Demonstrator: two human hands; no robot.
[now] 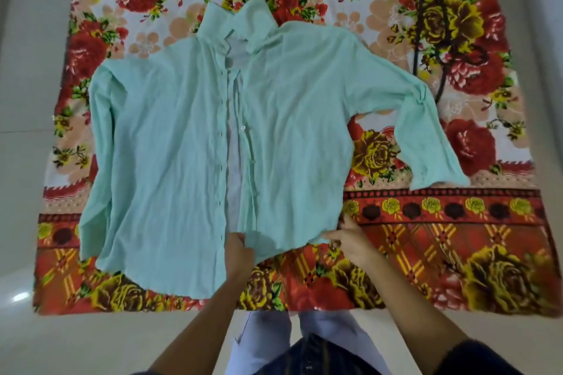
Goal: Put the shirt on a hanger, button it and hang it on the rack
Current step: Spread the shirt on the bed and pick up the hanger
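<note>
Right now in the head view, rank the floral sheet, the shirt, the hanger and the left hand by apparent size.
1. floral sheet
2. shirt
3. hanger
4. left hand, though it is nearer the camera, so the order of the last two is uncertain.

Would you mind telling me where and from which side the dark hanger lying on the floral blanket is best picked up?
Grip the hanger at its neck, where the hook meets the two arms, coming from above with the right hand. It lies flat on the blanket, clear of the shirt sleeve, so the top is open; its thin frame probably suits a pinch.
</note>
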